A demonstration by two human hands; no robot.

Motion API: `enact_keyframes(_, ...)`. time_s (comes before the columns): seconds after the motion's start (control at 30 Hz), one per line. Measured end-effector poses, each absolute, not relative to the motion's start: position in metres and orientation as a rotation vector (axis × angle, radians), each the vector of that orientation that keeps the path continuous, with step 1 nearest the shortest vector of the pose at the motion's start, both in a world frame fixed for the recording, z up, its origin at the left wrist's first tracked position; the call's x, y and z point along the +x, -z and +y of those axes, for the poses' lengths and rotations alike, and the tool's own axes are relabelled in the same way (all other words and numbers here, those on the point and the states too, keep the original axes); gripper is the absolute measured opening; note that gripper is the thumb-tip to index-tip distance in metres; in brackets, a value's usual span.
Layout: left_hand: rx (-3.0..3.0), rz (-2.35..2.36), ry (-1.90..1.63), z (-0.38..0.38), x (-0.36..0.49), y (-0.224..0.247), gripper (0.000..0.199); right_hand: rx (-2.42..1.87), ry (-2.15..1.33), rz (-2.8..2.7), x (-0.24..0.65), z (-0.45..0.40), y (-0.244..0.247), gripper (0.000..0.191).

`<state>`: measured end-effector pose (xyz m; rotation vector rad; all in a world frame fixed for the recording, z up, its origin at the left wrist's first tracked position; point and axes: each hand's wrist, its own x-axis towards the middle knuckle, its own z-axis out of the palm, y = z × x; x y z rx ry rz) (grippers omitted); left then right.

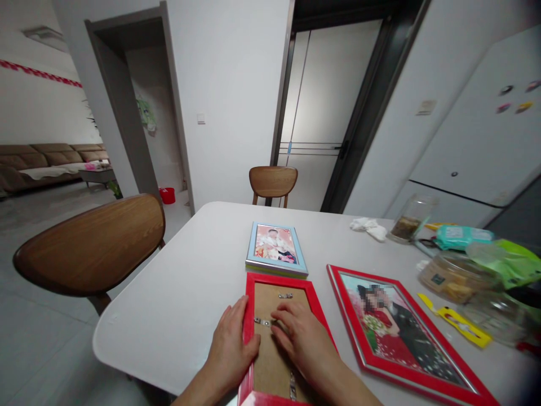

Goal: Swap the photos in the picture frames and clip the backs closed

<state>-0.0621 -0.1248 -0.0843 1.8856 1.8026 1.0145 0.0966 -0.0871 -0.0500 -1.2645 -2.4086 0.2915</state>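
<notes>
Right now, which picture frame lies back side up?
The red frame under the left hand and right hand: its brown backing shows; the blue frame and other red frame show photos.

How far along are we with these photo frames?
Apparently done: the blue frame and right-hand red frame lie face up, photos in. In hand: the face-down red frame, left hand at its edge, right hand by a metal clip. Probably left: finishing its back; clip fastening is unclear.

Home interior, by my view: white dining table; wooden chairs, two; long sofa in the adjoining room; tall white fridge with magnets; glass-paned door; red bucket through a doorway.
</notes>
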Motion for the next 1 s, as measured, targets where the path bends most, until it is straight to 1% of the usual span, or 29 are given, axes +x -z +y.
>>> enact_keyframes(0.1, 1.91, 1.808, -0.999, -0.125, -0.062, 0.085, 0.053, -1.245, -0.268, -2.457, 0.073, -0.085, 0.053, 0.014)
enact_keyframes(0.27, 1.935, 1.83, -0.959, -0.125, -0.062, 0.086, 0.055, -1.324, -0.253, -2.441, 0.061, -0.077, 0.062, 0.021)
enact_keyframes(0.4, 1.92, 1.837, -0.951, -0.125, -0.063, 0.087, 0.059, -1.349, -0.227, -2.387, 0.079, -0.068, 0.064, 0.023)
enact_keyframes(0.57, 1.921, 1.801, -0.969, -0.126, -0.064, 0.089, 0.06, -1.566, -0.066, -2.339, 0.109, -0.054, 0.064, 0.028)
enact_keyframes(0.67, 1.923, 1.797, -0.967, -0.125, -0.064, 0.087, 0.061, -1.554, -0.026, -2.372, 0.112, -0.049, 0.067, 0.029)
enact_keyframes(0.77, 1.905, 1.793, -0.971, -0.125, -0.063, 0.084, 0.06, -1.486, -0.086, -2.395, 0.11, -0.049, 0.069, 0.029)
enact_keyframes(0.87, 1.896, 1.785, -0.98, -0.126, -0.063, 0.083, 0.059, -1.387, -0.219, -2.387, 0.115, -0.058, 0.063, 0.029)
enact_keyframes(1.0, 1.899, 1.783, -1.0, -0.126, -0.063, 0.085, 0.058, -1.185, -0.567, -2.519, 0.13, -0.086, 0.045, 0.026)
